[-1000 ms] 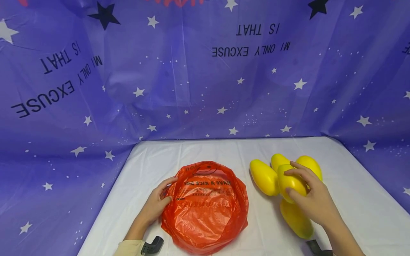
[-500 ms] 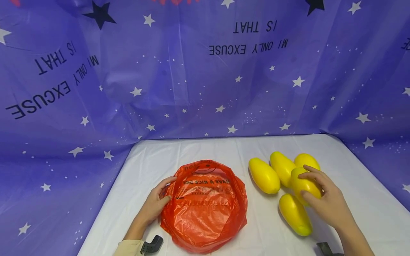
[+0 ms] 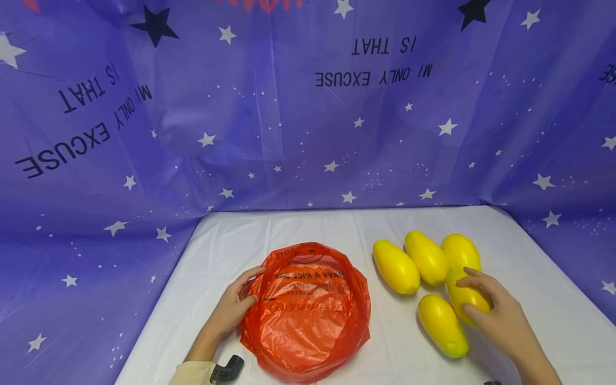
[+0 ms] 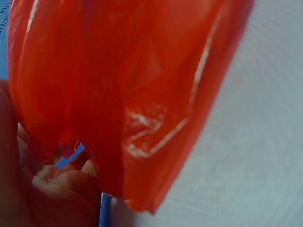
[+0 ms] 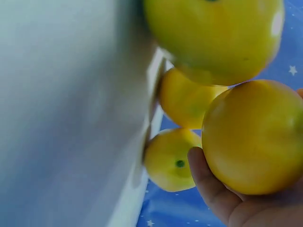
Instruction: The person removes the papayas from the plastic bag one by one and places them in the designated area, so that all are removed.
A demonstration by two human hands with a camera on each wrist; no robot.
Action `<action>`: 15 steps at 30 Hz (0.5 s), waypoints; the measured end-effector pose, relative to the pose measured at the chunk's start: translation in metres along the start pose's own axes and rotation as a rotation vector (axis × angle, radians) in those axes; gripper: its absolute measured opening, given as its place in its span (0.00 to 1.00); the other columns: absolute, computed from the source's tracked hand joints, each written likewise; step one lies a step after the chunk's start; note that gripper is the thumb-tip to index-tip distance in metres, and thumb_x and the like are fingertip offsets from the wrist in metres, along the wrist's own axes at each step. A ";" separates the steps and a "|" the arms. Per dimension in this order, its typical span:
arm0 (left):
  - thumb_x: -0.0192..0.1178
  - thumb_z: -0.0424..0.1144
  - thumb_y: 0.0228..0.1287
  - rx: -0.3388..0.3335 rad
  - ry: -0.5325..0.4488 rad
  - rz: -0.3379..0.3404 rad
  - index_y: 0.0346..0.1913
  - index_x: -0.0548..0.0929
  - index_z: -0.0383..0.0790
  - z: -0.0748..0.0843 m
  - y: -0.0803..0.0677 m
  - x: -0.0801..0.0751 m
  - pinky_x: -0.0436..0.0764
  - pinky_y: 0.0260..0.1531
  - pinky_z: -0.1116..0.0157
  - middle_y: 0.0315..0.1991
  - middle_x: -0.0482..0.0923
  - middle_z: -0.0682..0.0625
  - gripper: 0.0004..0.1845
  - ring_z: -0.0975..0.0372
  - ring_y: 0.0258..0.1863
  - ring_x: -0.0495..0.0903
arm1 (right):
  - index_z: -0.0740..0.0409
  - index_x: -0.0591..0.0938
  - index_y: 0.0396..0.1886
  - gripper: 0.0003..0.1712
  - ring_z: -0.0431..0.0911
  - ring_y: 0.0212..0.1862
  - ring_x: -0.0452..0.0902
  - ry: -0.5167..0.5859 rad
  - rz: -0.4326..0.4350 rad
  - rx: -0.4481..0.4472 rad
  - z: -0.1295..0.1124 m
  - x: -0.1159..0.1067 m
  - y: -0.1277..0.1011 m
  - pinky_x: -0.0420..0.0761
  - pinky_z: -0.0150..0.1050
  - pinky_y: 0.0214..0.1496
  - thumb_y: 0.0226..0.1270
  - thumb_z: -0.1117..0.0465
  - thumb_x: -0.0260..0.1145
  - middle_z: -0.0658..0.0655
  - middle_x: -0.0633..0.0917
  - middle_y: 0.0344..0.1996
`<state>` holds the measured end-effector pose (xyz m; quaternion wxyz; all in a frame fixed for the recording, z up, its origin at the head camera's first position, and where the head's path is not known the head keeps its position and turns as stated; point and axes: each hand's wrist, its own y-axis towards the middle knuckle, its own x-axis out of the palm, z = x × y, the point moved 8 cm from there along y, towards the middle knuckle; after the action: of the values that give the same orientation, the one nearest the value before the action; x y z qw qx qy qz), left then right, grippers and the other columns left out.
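Item: smooth oval yellow plastic mango (image 3: 466, 297), gripped in the curled right hand (image 3: 498, 315), has come back down among its four fellows (bagging seemingly undone) while the left hand (image 3: 234, 308) still pinches the crinkled orange-red plastic bag (image 3: 308, 313) rim.

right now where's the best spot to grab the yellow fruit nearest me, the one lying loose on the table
Probably across its thick middle, coming from above. The nearest yellow fruit lies flat on the white table, long axis running away from you, with free space on its left. The right hand holds the fruit beside it, so fingers should straddle the sides.
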<state>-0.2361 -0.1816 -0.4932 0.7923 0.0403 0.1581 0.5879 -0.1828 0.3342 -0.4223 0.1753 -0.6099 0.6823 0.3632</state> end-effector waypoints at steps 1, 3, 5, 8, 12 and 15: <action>0.47 0.15 0.57 -0.002 -0.004 0.001 0.69 0.66 0.36 0.000 0.000 0.000 0.73 0.57 0.69 0.70 0.62 0.40 0.35 0.45 0.65 0.67 | 0.56 0.77 0.53 0.20 0.66 0.69 0.57 -0.001 -0.014 0.016 0.003 0.002 -0.001 0.51 0.14 0.61 0.61 0.67 0.67 0.63 0.68 0.68; 0.48 0.15 0.57 -0.007 -0.010 0.002 0.69 0.66 0.36 0.000 -0.001 0.000 0.73 0.57 0.69 0.70 0.62 0.40 0.35 0.45 0.65 0.67 | 0.57 0.77 0.54 0.20 0.69 0.68 0.56 -0.003 -0.038 0.043 0.007 0.005 -0.002 0.54 0.30 0.71 0.61 0.65 0.67 0.64 0.67 0.68; 0.47 0.16 0.57 -0.006 -0.009 0.000 0.70 0.66 0.35 0.000 -0.002 0.000 0.73 0.57 0.69 0.70 0.62 0.39 0.35 0.44 0.65 0.67 | 0.56 0.77 0.54 0.20 0.70 0.68 0.56 -0.010 -0.058 0.073 0.012 0.008 -0.002 0.55 0.51 0.73 0.61 0.65 0.66 0.65 0.66 0.69; 0.48 0.16 0.57 -0.021 -0.009 0.007 0.69 0.66 0.36 0.000 -0.002 0.000 0.73 0.56 0.69 0.70 0.62 0.41 0.35 0.45 0.65 0.67 | 0.56 0.77 0.53 0.20 0.73 0.67 0.55 -0.018 -0.075 0.091 0.018 0.010 -0.002 0.55 0.70 0.63 0.60 0.64 0.67 0.67 0.65 0.69; 0.48 0.16 0.56 -0.029 -0.022 0.013 0.69 0.67 0.37 0.000 -0.002 -0.001 0.73 0.57 0.68 0.70 0.62 0.41 0.35 0.46 0.65 0.67 | 0.58 0.76 0.54 0.22 0.74 0.66 0.55 -0.032 -0.094 0.094 0.023 0.012 -0.003 0.52 0.72 0.63 0.59 0.64 0.67 0.69 0.65 0.69; 0.48 0.16 0.57 -0.015 -0.022 0.007 0.69 0.66 0.36 0.002 -0.002 -0.001 0.73 0.57 0.68 0.71 0.61 0.40 0.35 0.45 0.65 0.66 | 0.58 0.76 0.53 0.23 0.73 0.66 0.56 -0.044 -0.121 0.096 0.026 0.015 -0.005 0.53 0.73 0.62 0.57 0.64 0.69 0.69 0.68 0.66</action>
<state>-0.2338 -0.1829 -0.4913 0.7921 0.0414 0.1448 0.5915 -0.1861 0.3419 -0.4516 0.2408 -0.6329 0.6565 0.3322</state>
